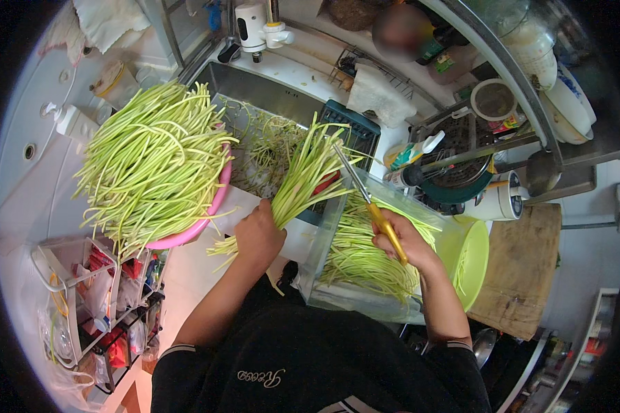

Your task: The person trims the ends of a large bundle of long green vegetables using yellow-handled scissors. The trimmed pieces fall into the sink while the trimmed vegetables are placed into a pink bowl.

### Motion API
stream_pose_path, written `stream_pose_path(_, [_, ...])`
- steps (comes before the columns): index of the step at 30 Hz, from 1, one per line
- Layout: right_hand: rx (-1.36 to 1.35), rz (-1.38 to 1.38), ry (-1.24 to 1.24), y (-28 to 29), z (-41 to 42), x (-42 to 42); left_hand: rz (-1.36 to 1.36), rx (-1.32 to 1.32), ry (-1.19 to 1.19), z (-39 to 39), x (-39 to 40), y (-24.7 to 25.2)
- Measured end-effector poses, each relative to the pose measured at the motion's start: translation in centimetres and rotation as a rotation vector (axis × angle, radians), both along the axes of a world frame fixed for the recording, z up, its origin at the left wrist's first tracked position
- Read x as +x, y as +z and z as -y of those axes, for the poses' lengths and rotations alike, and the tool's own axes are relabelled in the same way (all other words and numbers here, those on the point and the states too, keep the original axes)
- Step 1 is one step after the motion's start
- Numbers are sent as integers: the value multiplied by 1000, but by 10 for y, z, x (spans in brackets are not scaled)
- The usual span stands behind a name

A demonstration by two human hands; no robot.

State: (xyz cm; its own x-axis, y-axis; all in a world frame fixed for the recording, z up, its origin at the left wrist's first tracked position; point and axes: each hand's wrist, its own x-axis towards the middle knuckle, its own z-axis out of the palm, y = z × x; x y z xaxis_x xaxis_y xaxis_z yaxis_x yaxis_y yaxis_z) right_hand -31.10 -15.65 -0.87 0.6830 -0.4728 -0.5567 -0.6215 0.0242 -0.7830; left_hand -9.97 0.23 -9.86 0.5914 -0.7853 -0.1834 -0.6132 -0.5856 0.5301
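Note:
Over the front edge of the sink, my left hand grips a bunch of long green vegetable stems. The tips fan out up and to the right, and the lower ends stick out below the fist. My right hand holds scissors with yellow handles, their blades pointing up and left beside the bunch. Under that hand stands a clear plastic bin with more stems laid inside. To the left, a pink basin is heaped with stems. A red object is partly hidden behind the bunch.
Stem scraps lie in the steel sink, below a white faucet. A dark green rack sits at its right. Beyond the bin are a light green basin and a wooden cutting board. A storage cart stands lower left.

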Motion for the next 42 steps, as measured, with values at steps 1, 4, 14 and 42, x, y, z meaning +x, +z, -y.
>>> stream_pose_path(1, [115, 2, -44, 8, 0, -1, 3, -8, 1, 0, 0, -1])
stream_pose_path(4, [82, -7, 37, 6, 6, -5, 16, -15, -1, 1, -2, -4])
stream_pose_path(14, [120, -19, 40, 1, 14, -3, 72, -25, -18, 3, -4, -3])
stream_pose_path(42, [294, -86, 69, 10, 9, 2, 49, -18, 13, 6, -5, -9])
